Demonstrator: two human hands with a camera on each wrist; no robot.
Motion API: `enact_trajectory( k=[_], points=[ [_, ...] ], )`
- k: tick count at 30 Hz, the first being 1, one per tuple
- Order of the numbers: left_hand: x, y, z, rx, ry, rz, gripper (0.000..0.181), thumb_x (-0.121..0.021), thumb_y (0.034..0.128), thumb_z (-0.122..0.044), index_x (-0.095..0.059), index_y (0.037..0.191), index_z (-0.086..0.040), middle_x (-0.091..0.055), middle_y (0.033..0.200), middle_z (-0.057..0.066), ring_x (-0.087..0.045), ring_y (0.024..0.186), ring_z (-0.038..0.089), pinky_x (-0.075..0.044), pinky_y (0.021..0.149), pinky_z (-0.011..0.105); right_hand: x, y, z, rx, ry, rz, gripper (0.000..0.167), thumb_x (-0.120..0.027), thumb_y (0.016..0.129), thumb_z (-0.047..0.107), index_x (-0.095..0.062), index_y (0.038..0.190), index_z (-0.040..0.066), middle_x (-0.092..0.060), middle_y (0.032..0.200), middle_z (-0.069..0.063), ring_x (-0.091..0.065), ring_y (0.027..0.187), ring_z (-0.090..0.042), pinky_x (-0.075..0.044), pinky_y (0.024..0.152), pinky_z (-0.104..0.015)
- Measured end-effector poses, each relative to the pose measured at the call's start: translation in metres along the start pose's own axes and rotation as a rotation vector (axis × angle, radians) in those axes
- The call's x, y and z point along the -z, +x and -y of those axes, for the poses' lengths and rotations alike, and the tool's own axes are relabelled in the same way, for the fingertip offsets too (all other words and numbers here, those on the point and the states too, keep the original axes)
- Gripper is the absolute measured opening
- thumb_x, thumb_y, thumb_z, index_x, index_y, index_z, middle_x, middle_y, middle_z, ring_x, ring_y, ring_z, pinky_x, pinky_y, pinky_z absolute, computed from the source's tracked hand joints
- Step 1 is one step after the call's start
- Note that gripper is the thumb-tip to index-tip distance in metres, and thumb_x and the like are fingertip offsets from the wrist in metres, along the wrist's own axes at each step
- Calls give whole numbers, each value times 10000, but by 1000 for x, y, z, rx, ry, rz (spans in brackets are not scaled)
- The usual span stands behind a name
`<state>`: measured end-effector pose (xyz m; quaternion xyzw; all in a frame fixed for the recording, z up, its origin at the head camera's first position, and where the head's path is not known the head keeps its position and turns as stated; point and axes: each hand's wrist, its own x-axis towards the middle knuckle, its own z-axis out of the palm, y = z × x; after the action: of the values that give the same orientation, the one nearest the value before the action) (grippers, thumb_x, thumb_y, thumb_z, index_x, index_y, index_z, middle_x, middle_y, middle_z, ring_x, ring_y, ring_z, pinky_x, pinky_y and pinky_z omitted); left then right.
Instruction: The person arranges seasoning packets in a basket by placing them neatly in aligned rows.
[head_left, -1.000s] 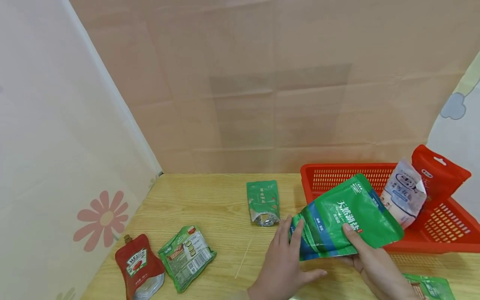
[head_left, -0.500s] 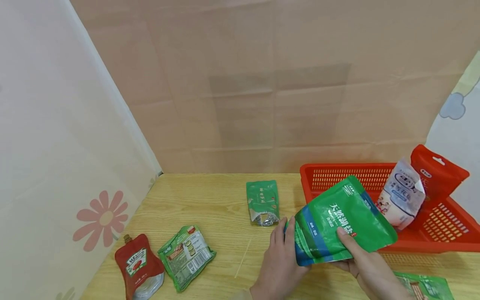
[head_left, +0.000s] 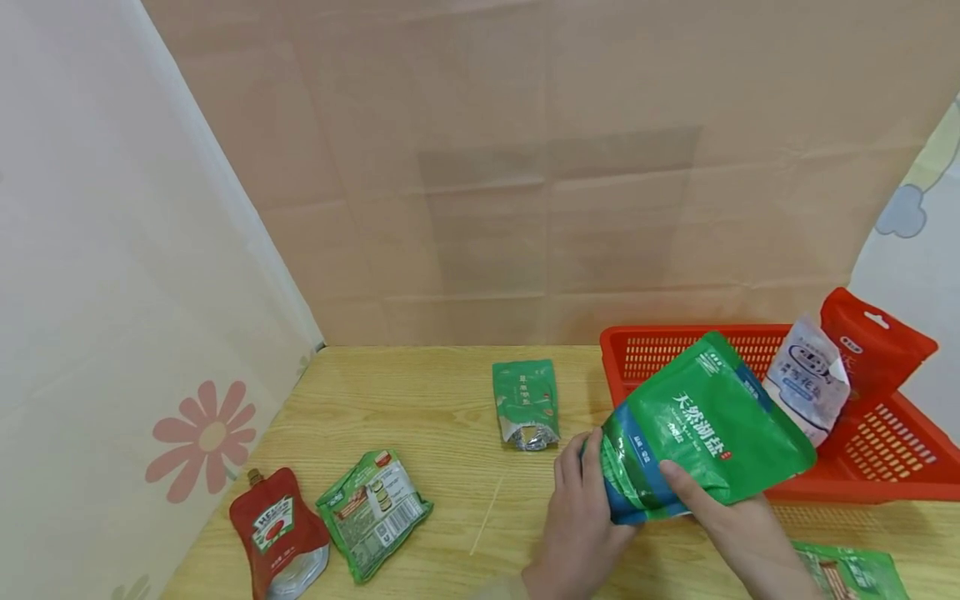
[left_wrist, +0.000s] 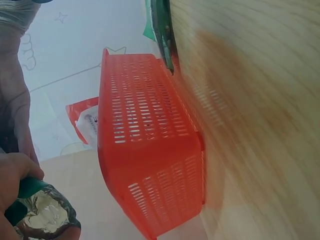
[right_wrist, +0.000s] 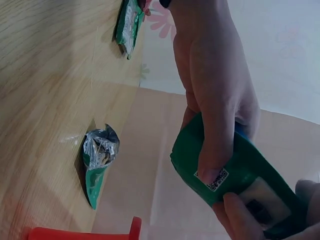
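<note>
A green salt pouch (head_left: 701,429) with white Chinese lettering and a blue band is held up, tilted, in front of the red basket (head_left: 626,375). My left hand (head_left: 577,521) grips its lower left end, the thumb hidden behind it. My right hand (head_left: 720,533) holds the lower edge, thumb on the printed front and other fingers behind. Silver foil (left_wrist: 47,212) shows at the pouch's bottom end in the left wrist view. From the right wrist, the pouch's back shows a QR code (right_wrist: 217,181).
Inside the basket, a white pouch (head_left: 810,375) and a red pouch (head_left: 873,346) lean at the right. On the wooden table lie a small green pouch (head_left: 527,404), a green seasoning packet (head_left: 375,517), a red Heinz ketchup pouch (head_left: 277,529) and another green packet (head_left: 862,571) at front right.
My left hand has gone from spread fingers with the thumb out to gripping the pouch's lower left end. The pouch dipped left, then came back right and slightly up.
</note>
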<state>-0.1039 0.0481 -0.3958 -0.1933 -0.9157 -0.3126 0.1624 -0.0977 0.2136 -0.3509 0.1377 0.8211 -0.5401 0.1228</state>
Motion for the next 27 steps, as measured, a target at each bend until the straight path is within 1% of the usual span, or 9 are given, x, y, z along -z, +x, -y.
enact_trajectory(
  k=[3, 7, 11, 14, 17, 20, 22, 25, 27],
  points=[
    [0, 2, -3, 16, -10, 12, 870, -805, 756, -317, -301, 1426, -86, -403, 1320, 67, -433, 1150, 182, -533, 835, 245, 2, 0, 3, 3, -15, -8, 978, -442, 931, 601, 177, 1504, 105, -126, 1526, -243, -267, 1269, -413, -325, 1073, -612],
    [0, 2, -4, -4, 18, 5, 864, -792, 769, -354, -300, 1427, -88, -401, 1310, 67, -435, 1140, 183, -537, 791, 232, 5, -2, 6, 7, 4, -25, 983, -482, 923, 582, 141, 1514, 103, -137, 1535, -224, -263, 1280, -399, -333, 1069, -589],
    [1, 1, -6, -8, 61, 4, 895, -788, 765, -391, -280, 1441, -97, -391, 1317, 65, -448, 1138, 186, -544, 716, 218, 8, -3, 8, 43, 2, -33, 929, -481, 937, 549, 81, 1524, 101, -181, 1526, -195, -297, 1267, -361, -454, 964, -374],
    [2, 2, -6, -17, 96, 11, 937, -792, 756, -406, -249, 1458, -105, -376, 1355, 71, -455, 1155, 194, -552, 701, 225, 9, -3, 8, 91, 8, -45, 880, -482, 949, 516, 55, 1524, 122, -208, 1511, -163, -325, 1239, -314, -453, 830, -191],
    [2, 3, -4, -59, 114, 16, 980, -793, 755, -411, -215, 1479, -91, -352, 1409, 85, -469, 1188, 201, -562, 738, 241, 12, -1, 7, 141, 1, -72, 836, -481, 958, 491, 23, 1522, 136, -239, 1492, -133, -363, 1195, -222, -435, 754, -103],
    [-1, 5, 3, -103, 130, 31, 1004, -762, 770, -466, -195, 1491, -57, -341, 1465, 102, -487, 1245, 206, -563, 811, 258, 18, 0, 8, 170, -45, -87, 818, -468, 965, 484, 4, 1517, 107, -256, 1472, -160, -378, 1183, -252, -489, 824, -196],
    [-2, 7, 8, -114, 126, 57, 1026, -732, 774, -519, -180, 1499, -47, -338, 1491, 100, -483, 1284, 205, -551, 872, 271, 25, 0, 10, 186, -96, -89, 817, -451, 973, 484, 5, 1512, 72, -259, 1459, -204, -382, 1183, -315, -510, 905, -365],
    [-4, 11, 16, -145, 105, 80, 988, -696, 794, -535, -211, 1490, -29, -406, 1468, 98, -493, 1296, 209, -529, 932, 289, 36, 1, 12, 223, -146, -102, 817, -441, 983, 469, 15, 1507, 38, -262, 1441, -260, -352, 1192, -432, -455, 918, -589],
    [-5, 14, 23, -191, 102, 77, 915, -677, 824, -499, -251, 1477, -20, -465, 1425, 92, -513, 1276, 205, -517, 953, 290, 44, 3, 12, 245, -174, -129, 812, -448, 983, 462, 0, 1502, 26, -291, 1421, -262, -379, 1162, -424, -486, 871, -564]
  ],
)
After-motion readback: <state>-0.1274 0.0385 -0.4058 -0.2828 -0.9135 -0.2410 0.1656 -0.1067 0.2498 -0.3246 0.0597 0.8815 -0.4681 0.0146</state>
